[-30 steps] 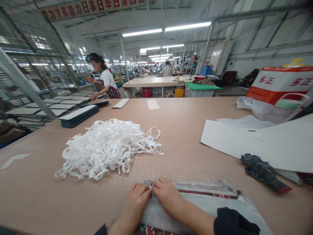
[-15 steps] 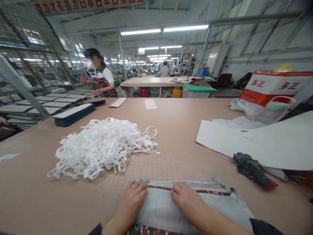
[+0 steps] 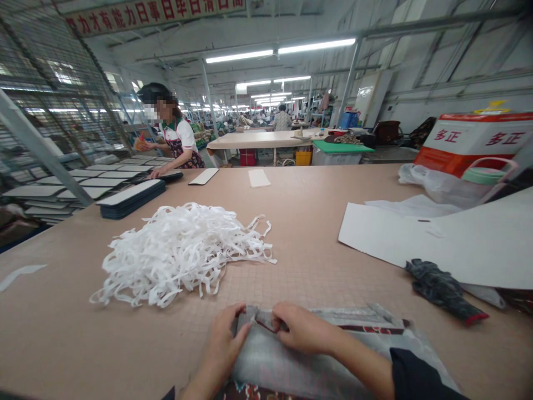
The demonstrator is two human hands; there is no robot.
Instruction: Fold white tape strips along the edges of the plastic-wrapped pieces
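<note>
In front of me lies a grey fabric piece (image 3: 328,355), with a folded far edge, a dark red patterned strip along the fold and more patterned cloth at its near side. My left hand (image 3: 225,341) holds its far left corner, thumb over the top and fingers round the outer edge. Just to the right, my right hand (image 3: 303,328) is closed with curled fingers, pinching the folded edge close to that corner. Between the two hands the fold is slightly lifted. Part of the edge is hidden behind my right fingers.
Beyond my hands lies a heap of white strips (image 3: 187,250). Stacked dark panels with white tops (image 3: 131,197) stand at the left. A white board (image 3: 441,239) and a dark glove (image 3: 443,289) lie right. A co-worker (image 3: 179,133) stands past the far left table edge.
My right hand has moved left towards the left corner and curled its fingers on the fold. My left hand has turned, its thumb now showing. The co-worker's hand has reached down to the panels.
</note>
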